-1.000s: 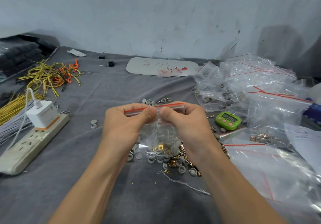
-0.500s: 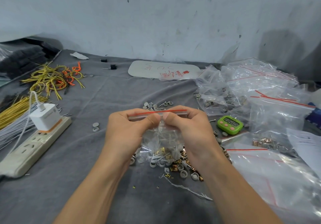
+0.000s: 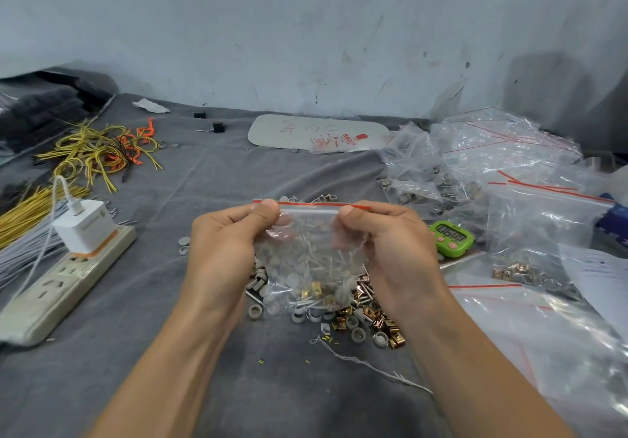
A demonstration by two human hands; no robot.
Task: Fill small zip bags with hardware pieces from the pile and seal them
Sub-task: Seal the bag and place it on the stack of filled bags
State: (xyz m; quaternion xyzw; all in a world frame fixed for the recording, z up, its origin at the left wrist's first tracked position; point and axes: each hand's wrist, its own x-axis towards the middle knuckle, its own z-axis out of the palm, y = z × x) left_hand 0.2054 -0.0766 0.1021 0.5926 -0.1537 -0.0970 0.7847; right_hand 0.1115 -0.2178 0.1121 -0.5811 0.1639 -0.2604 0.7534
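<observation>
Zip bag [image 3: 311, 261], clear with a red seal strip, hung upright above the grey cloth [image 3: 204, 172], holding pins, washers and a brass clip. Left hand [image 3: 224, 250] pinched its top left corner and right hand [image 3: 397, 250] its top right corner, thumbs at the strip. Hardware pile [image 3: 360, 318] lay just beneath, with a green timer [image 3: 451, 238] near the right hand.

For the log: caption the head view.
Left hand and right hand pinch a filled zip bag over the hardware pile.
</observation>
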